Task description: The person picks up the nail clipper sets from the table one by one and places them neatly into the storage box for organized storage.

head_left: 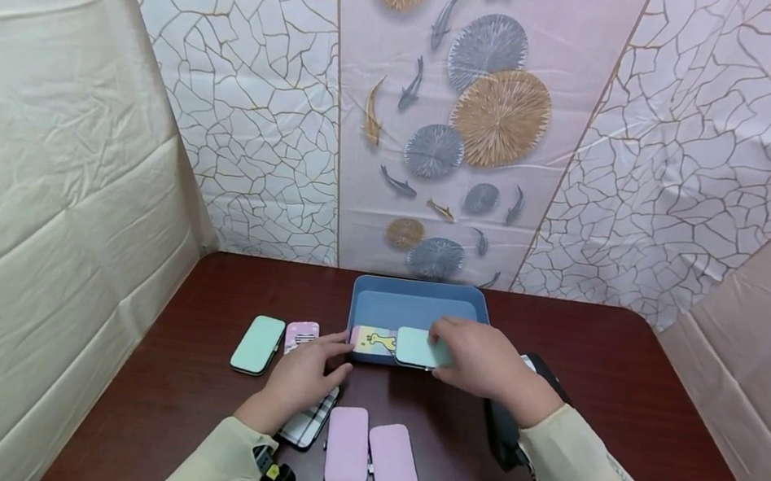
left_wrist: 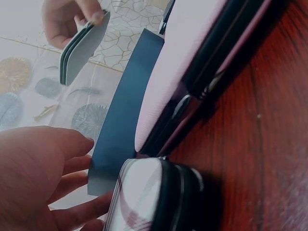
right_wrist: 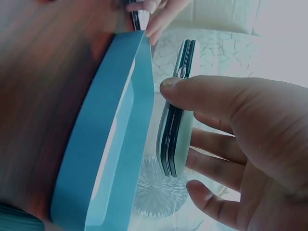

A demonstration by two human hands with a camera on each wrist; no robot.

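Note:
My right hand pinches a mint-green clasp case between thumb and fingers, held above the blue tray. In the right wrist view the case stands on edge, its dark seam and metal clasp showing. A case with a yellow giraffe print lies inside the tray at the front left. My left hand, fingers loosely extended, is at the tray's front left corner; whether it touches the rim I cannot tell. Partly under that hand lie a black-and-white plaid case and a pink patterned case.
Two pink cases lie side by side near the front of the dark red table. Another mint-green case is at the left. A black object, partly hidden by my right forearm, sits right of the tray. Patterned cloth hangs behind.

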